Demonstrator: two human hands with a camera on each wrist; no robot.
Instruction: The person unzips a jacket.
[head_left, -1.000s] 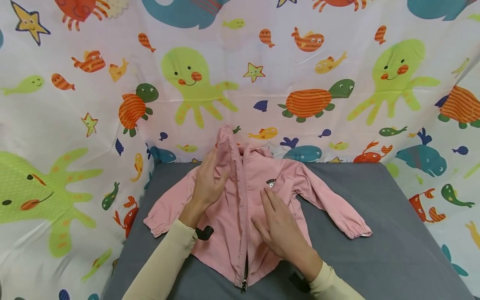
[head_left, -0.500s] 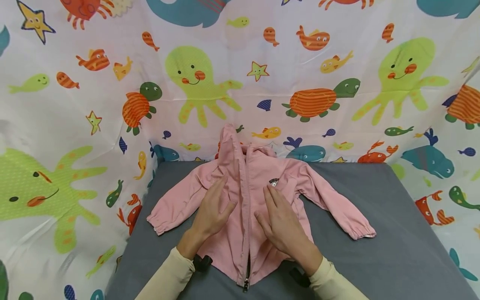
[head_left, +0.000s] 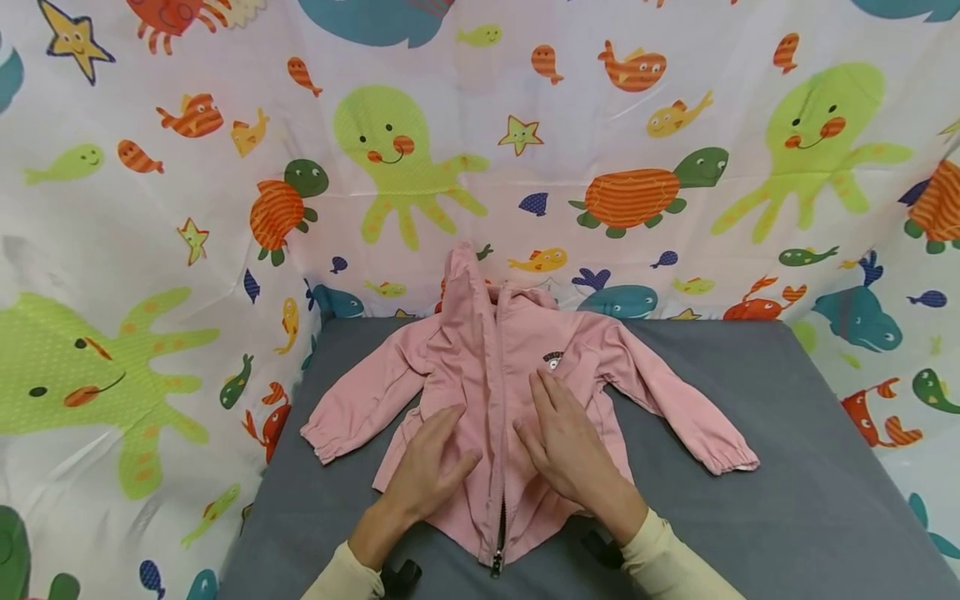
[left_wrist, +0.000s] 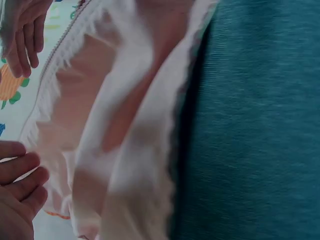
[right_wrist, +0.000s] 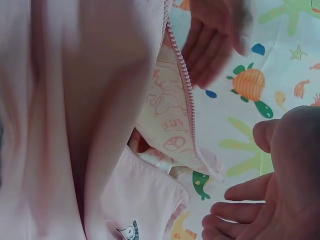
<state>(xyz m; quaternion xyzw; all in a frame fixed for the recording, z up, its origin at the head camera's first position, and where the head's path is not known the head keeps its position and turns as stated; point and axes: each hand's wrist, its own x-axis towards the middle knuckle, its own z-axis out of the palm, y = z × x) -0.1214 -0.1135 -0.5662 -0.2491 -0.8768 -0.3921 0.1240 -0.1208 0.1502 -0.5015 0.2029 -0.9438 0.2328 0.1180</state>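
A pink zip-up jacket lies front up, sleeves spread to both sides and its collar end away from me. Its zipper runs down the middle to a slider at the hem; in the right wrist view the zipper edges part, baring a printed pale lining. My left hand is over the lower left front, fingers extended and thumb apart. Over the right front, below the small chest print, is my right hand, fingers straight. Neither grips the cloth; whether they touch it is unclear.
Dark grey cloth covers the table under the jacket. Behind and at both sides hangs a white curtain printed with sea animals. The jacket's raised collar flap stands against the back curtain.
My left hand has come down from the upper left front, near the collar flap, to the lower left front. My right hand has stayed almost in place. The head view has shifted slightly.
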